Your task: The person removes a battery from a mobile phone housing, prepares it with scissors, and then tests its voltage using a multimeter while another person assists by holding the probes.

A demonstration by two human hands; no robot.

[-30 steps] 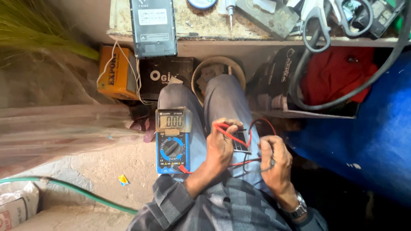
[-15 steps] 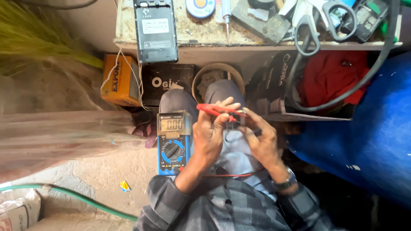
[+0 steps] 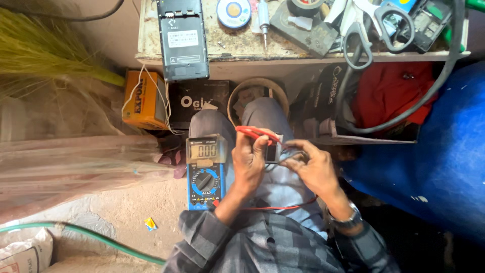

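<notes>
1. We take the blue multimeter (image 3: 205, 172) on our left thigh as landmark. Just to its right, our left hand (image 3: 248, 161) is curled shut around the red probe (image 3: 257, 133), tip pointing right.
2. Right of that, our right hand (image 3: 316, 169) pinches a small dark part (image 3: 272, 152) between thumb and fingers; whether it also grips the black probe we cannot tell.
3. The red lead (image 3: 283, 206) loops from the meter's lower end across our lap. We judge a tug on it could drag the meter off the thigh.
4. The probe tip could skid off the small part, since nothing braces it.
5. Beyond the meter, the bench edge (image 3: 303, 59) hems us in; open floor lies to its left.
</notes>
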